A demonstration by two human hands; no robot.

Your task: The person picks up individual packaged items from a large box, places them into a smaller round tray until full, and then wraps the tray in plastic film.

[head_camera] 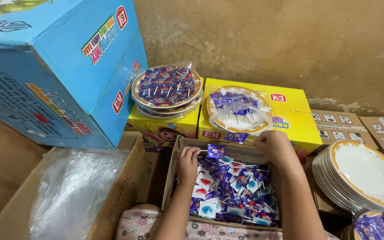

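My left hand pinches the stick of a purple-wrapped lollipop above an open cardboard box holding several wrapped lollipops. My right hand is closed at the box's far rim, just below a white gold-rimmed plate in a clear bag with a few purple lollipops on it. What the right hand holds cannot be made out. A second bagged plate, full of lollipops, sits to the left on a yellow box.
A big blue carton leans at the upper left. A cardboard box with clear plastic stands at the lower left. A stack of empty white plates sits at the right, with flat cartons behind. A rough wall closes the back.
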